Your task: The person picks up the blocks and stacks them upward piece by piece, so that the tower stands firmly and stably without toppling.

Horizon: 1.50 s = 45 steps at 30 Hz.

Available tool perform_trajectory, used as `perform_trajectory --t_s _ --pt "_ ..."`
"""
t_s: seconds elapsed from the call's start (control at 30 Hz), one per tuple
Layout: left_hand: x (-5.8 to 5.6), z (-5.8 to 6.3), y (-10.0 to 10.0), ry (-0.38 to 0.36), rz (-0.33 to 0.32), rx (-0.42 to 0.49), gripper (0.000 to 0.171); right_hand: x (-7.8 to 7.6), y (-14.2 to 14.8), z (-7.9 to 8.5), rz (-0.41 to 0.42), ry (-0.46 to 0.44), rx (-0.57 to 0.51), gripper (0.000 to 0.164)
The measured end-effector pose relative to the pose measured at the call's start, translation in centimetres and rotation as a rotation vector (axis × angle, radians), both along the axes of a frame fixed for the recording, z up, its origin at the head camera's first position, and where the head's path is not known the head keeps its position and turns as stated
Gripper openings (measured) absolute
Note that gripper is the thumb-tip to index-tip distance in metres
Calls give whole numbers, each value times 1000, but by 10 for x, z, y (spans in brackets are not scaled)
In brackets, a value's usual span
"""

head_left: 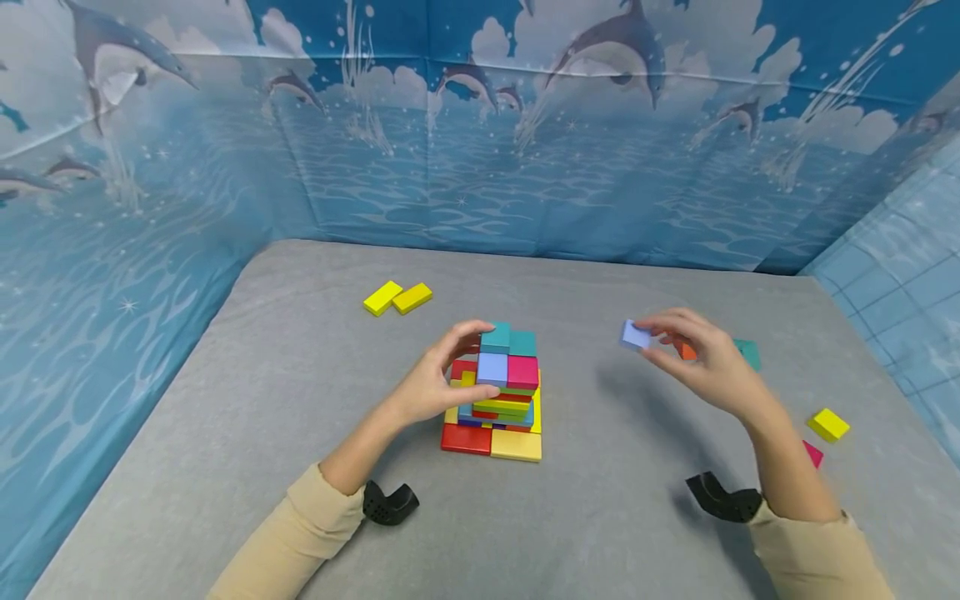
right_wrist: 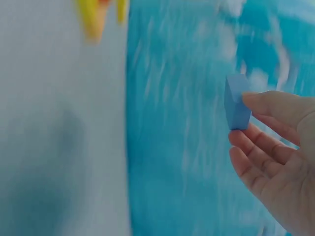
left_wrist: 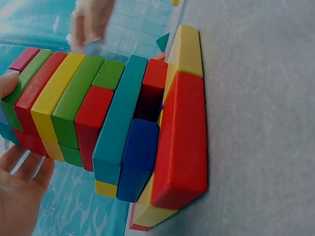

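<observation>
A tower of colored wooden blocks (head_left: pixel 513 407) stands on the grey table, with two teal blocks (head_left: pixel 522 342) at its top. My left hand (head_left: pixel 431 379) holds the tower's upper part, thumb against the front of a light blue block (head_left: pixel 492 369) and fingers round the back. In the left wrist view the red block (left_wrist: pixel 184 142) and a cream block (left_wrist: pixel 189 51) form part of the base. To the right, my right hand (head_left: pixel 708 358) pinches another light blue block (right_wrist: pixel 238 103) between thumb and fingertips, raised over the table.
Two yellow blocks (head_left: pixel 412 298) lie behind the tower to the left. Beyond the right hand are an orange block (head_left: pixel 686 351) and a teal block (head_left: pixel 748 353). A yellow block (head_left: pixel 828 425) and a pink block (head_left: pixel 813 454) lie near the right forearm. A dolphin-print curtain (head_left: pixel 465 183) borders the table.
</observation>
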<state>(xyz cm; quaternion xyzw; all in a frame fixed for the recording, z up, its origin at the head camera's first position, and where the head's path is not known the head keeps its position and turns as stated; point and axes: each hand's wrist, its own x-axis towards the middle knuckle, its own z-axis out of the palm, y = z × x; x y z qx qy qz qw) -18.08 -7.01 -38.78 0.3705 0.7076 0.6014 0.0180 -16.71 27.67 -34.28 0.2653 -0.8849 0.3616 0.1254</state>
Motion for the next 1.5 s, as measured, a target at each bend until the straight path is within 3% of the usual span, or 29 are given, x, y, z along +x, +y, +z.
perform_trajectory --t_s 0.13,0.37,0.97,1.1,1.2,1.33,1.5 --pt "0 0 0 -1 0 4 64 -5 -47 12 158 70 -30 41" --pt "0 1 1 -16 9 -12 65 -9 -93 18 239 -17 -26 33" --pt "0 1 2 -12 14 -7 65 -10 -104 16 270 -42 -55 31" --pt "1 2 3 -14 15 -10 64 -8 -87 18 217 -12 -61 38" --pt "1 2 3 -16 14 -6 65 -6 -57 15 131 26 -64 42" --pt "1 2 3 -14 13 -7 65 2 -2 5 -41 40 -59 44" --pt "1 3 3 -9 22 -15 66 20 78 -12 -253 -35 -44 42"
